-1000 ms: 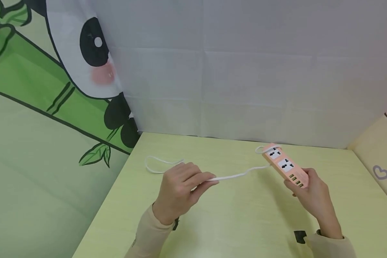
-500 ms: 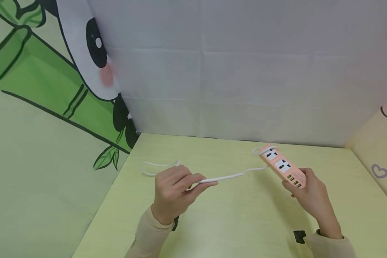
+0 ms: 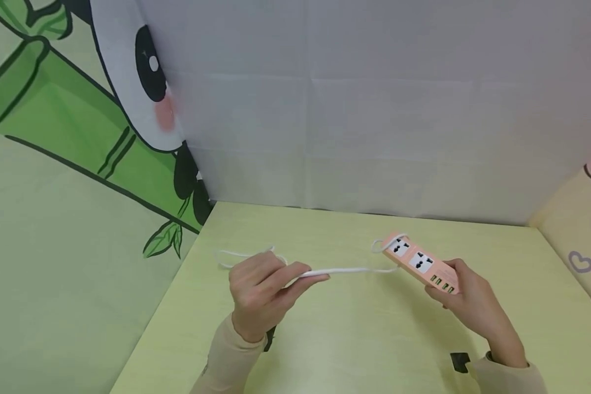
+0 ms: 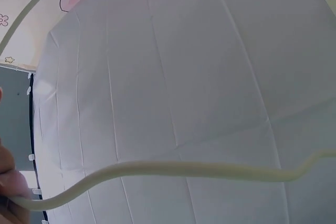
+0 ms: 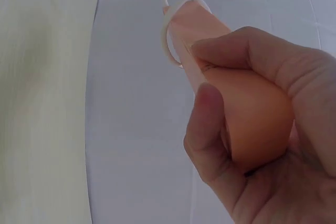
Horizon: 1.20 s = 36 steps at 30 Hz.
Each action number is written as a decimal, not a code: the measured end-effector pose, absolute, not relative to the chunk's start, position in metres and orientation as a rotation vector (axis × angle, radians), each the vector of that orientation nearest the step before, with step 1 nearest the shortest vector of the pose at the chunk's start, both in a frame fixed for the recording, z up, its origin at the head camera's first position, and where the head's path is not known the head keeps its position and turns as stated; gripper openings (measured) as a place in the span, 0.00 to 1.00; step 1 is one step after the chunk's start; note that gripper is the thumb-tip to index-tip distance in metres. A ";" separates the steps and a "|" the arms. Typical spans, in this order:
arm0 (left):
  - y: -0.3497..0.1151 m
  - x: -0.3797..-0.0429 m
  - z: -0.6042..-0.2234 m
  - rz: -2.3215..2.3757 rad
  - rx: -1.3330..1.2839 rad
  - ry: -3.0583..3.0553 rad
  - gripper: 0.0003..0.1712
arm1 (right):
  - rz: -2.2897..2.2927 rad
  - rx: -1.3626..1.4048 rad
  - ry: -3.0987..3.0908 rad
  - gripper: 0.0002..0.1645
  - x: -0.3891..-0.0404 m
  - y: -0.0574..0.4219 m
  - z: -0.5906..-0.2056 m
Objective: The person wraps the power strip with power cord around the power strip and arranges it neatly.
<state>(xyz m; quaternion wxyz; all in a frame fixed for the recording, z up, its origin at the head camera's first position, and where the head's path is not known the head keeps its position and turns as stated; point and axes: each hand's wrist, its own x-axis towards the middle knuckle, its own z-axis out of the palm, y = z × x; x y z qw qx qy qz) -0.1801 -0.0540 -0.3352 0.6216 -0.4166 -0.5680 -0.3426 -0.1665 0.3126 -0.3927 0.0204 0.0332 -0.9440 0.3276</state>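
My right hand [image 3: 475, 298] grips the lower end of a pink power strip [image 3: 426, 266], held tilted above the table with its white sockets and USB ports facing up. In the right wrist view, thumb and fingers wrap round the pink body [image 5: 254, 111]. A white cord [image 3: 349, 270] loops over the strip's far end and runs left to my left hand [image 3: 266, 293], which pinches it between thumb and fingers. Behind that hand, more cord [image 3: 231, 253] curves in a loose loop. The left wrist view shows the cord [image 4: 173, 168] leaving the fingertips at the lower left.
A pale yellow table [image 3: 354, 339] lies under both hands. Its far edge meets a white cloth wall [image 3: 374, 126]; a printed panda-and-bamboo sheet [image 3: 79, 230] hangs at the left. A small black patch [image 3: 459, 361] shows near the right sleeve.
The power strip's far end has swung left and down, lying flatter. My left hand has shifted slightly left with the cord, and the cord between the hands is straighter.
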 end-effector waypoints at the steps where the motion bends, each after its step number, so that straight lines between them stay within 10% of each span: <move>1: -0.054 -0.181 -0.335 -0.781 -0.939 -1.288 0.15 | 1.024 0.121 -2.929 0.34 -0.166 0.312 -0.392; 36: -0.033 -0.254 -0.301 -1.223 -0.846 -1.483 0.15 | 1.225 0.595 -2.858 0.24 -0.163 0.299 -0.391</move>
